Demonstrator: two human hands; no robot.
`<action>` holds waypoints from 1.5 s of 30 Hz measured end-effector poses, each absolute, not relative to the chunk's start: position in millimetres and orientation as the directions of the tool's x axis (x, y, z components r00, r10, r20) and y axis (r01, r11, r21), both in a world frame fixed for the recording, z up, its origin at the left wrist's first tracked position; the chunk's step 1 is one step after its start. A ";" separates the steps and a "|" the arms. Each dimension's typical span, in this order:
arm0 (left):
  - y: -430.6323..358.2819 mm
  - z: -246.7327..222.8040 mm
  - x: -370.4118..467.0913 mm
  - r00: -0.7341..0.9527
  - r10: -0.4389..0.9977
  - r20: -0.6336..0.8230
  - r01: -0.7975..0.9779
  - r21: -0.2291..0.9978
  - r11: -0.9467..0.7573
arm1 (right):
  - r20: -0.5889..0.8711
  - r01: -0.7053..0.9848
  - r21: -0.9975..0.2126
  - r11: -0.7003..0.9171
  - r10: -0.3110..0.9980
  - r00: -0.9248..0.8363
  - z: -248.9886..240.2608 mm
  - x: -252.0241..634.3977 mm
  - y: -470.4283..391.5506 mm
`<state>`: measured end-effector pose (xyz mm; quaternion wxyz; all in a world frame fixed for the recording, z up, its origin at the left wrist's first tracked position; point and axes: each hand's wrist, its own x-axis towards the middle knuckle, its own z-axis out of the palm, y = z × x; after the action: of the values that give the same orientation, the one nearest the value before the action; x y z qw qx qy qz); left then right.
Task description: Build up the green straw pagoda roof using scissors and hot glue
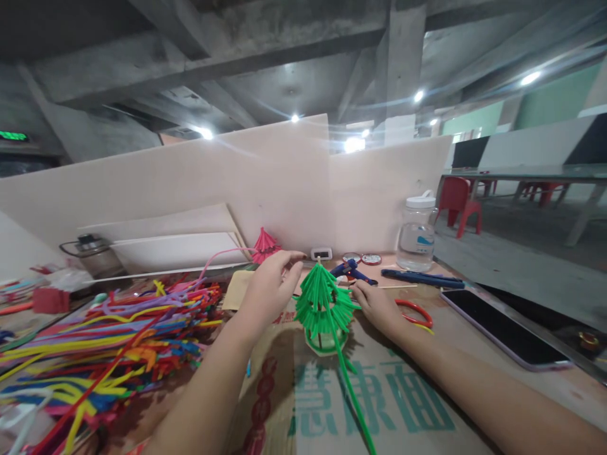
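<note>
A green two-tiered tree of pipe cleaners point(322, 300) stands upright on a light green, cage-like round base point(327, 343). One long green pipe cleaner point(351, 392) runs from it toward me. My left hand point(276, 278) is raised at the tree's upper left, its fingers bent and thumb apart, with nothing visible in it. At the tree's right edge is my right hand point(377, 306), its fingers curled together; whatever they pinch is hidden. A blue glue gun point(353, 270) lies just behind that hand. Red-handled scissors point(415, 313) rest beside its wrist.
Many coloured pipe cleaners point(137, 341) are piled at left. A pink tree point(264, 245) stands behind my left hand. Toward the right are a water bottle point(416, 234), a dark blue long tool point(422, 278) and a phone point(502, 328). A pale partition point(284, 183) rises behind the table.
</note>
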<state>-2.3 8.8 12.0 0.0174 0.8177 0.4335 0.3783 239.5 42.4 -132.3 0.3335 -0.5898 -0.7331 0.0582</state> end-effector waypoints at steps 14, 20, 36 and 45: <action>3.2 14.0 4.3 0.398 0.762 0.511 0.663 0.414 -0.624 | 0.415 0.813 -0.479 0.331 0.902 -0.123 -126.5 238.6 35.2; 1.5 9.7 12.7 0.420 0.733 0.535 0.597 0.446 -0.667 | 0.430 0.812 -0.455 0.365 0.889 -0.159 -121.7 239.0 31.2; -2.0 2.6 3.6 0.700 0.584 0.412 0.541 0.228 -0.810 | 0.523 0.752 -0.526 0.397 0.849 -0.082 -111.7 243.5 34.5; 5.1 -0.4 2.1 0.761 0.533 0.371 0.436 0.316 -0.842 | 0.573 0.550 -0.552 0.627 0.764 -0.296 -32.6 252.8 8.4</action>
<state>2.1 5.1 -0.4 0.1060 0.9322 0.2599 0.2284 252.8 8.4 -32.6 0.4254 -0.4133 -0.7952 0.1258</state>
